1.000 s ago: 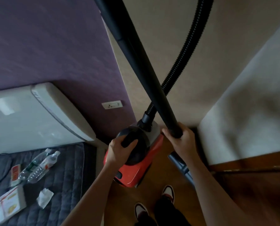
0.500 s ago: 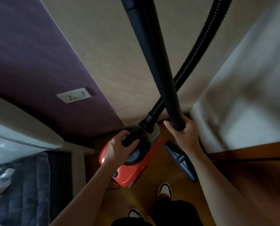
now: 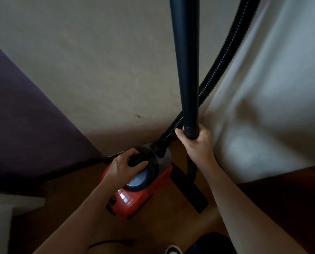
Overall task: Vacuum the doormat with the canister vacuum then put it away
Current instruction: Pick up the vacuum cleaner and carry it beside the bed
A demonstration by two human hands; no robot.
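Left hand (image 3: 124, 168): grips the black handle on the red vacuum (image 3: 134, 197).
Right hand (image 3: 196, 143): wrapped round the upright tube (image 3: 187, 70).

left hand (image 3: 124, 166): you're gripping the red canister vacuum's (image 3: 134, 191) black top handle
right hand (image 3: 195, 143): wrapped round the upright wand (image 3: 186, 70)
hose (image 3: 224, 52): runs behind wand

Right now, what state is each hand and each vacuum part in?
Left hand: grips the canister vacuum by its top handle.
Right hand: grips the wand.
Canister vacuum: held; floor contact unclear.
Wand: near upright.
Hose: attached to the canister vacuum, running upward.
Floor head: beside the canister vacuum, by the wooden floor.
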